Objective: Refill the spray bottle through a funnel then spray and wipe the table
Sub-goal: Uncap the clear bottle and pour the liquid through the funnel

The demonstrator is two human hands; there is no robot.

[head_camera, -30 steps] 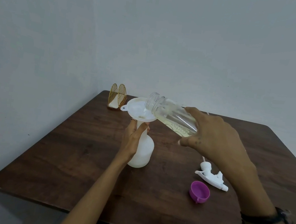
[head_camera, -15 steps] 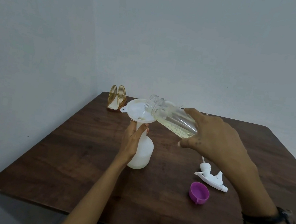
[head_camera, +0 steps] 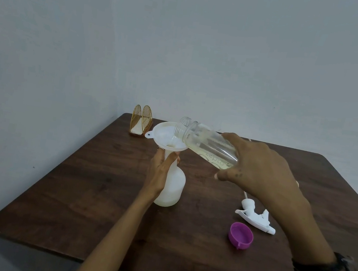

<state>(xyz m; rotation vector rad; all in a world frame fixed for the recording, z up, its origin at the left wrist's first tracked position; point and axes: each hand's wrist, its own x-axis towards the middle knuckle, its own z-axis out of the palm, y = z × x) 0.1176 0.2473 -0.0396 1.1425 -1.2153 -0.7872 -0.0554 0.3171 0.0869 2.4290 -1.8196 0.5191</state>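
Head view: left hand (head_camera: 160, 171) grips the neck of the white translucent plastic spray bottle (head_camera: 171, 186), standing mid-table; right hand (head_camera: 258, 170) grasps the clear, smooth, probably slippery refill bottle (head_camera: 206, 145), tilted over the white plastic funnel (head_camera: 166, 137). Light, tippable; steady at the neck.

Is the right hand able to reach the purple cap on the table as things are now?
Probably not at once. The purple cap lies bare on the table with nothing over it, below the right forearm, but the right hand grips the tilted clear bottle over the funnel. It must put that down first.
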